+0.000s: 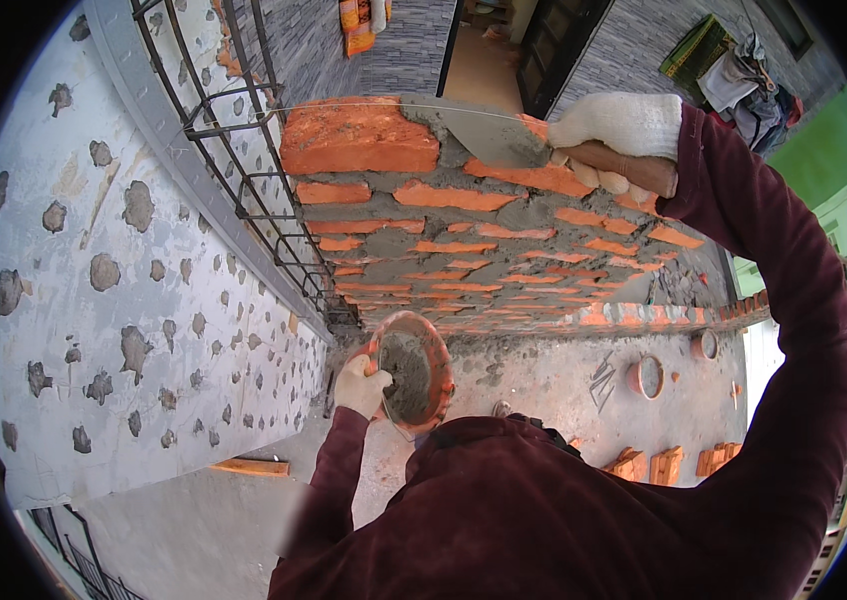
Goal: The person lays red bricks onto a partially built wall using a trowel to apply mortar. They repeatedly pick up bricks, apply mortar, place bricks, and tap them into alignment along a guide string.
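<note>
There were two gloved hands (360,388) (620,132) and one trowel (496,136).
Three buckets (446,388) (634,380) (698,346) (one held, two apart) showed, plus three brick stacks (628,466) (666,466) (713,459) and one rebar cage (212,132).

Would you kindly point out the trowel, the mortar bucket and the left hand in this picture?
Trowel (499,138): head view, on its grey blade.
Mortar bucket (445,382): head view, on its right-hand wall.
Left hand (359,388): head view, mid-hand, on the pale glove.
</note>
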`<state>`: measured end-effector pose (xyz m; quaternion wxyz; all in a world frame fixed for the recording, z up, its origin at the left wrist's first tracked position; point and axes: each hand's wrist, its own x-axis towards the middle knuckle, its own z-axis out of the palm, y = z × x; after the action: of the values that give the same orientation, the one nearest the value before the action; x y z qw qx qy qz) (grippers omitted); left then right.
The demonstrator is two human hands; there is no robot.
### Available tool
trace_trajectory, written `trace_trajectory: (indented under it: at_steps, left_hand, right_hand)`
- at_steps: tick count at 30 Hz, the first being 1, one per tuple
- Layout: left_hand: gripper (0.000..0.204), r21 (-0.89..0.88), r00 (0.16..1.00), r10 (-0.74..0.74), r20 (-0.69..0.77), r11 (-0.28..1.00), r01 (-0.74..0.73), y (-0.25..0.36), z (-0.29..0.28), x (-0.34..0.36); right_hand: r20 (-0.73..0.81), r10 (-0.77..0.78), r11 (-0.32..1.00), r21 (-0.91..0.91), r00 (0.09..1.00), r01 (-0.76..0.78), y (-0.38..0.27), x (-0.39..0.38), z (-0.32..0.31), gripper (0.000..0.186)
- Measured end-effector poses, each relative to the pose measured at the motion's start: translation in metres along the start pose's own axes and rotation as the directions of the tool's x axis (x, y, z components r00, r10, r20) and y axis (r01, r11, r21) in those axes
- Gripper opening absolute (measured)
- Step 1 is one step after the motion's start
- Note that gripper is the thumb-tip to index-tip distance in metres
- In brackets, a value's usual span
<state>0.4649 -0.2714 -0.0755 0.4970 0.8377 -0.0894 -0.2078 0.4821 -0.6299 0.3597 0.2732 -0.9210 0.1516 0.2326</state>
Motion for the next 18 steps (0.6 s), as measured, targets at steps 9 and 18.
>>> trace_trajectory:
  at_steps: [9, 18]
  left_hand:
    - [0.029, -0.034, 0.999, -0.032, 0.012, 0.999, 0.032, 0.017, -0.004, -0.002]
    - [0.028, -0.042, 0.999, -0.045, -0.025, 0.998, 0.044, 0.019, 0.000, 0.007]
  right_hand:
    - [-0.143, -0.280, 0.953, -0.162, 0.949, 0.257, 0.083, -0.060, 0.033, 0.037]
    - [-0.562, -0.486, 0.840, -0.511, 0.669, 0.181, 0.119, -0.012, 0.162, 0.032]
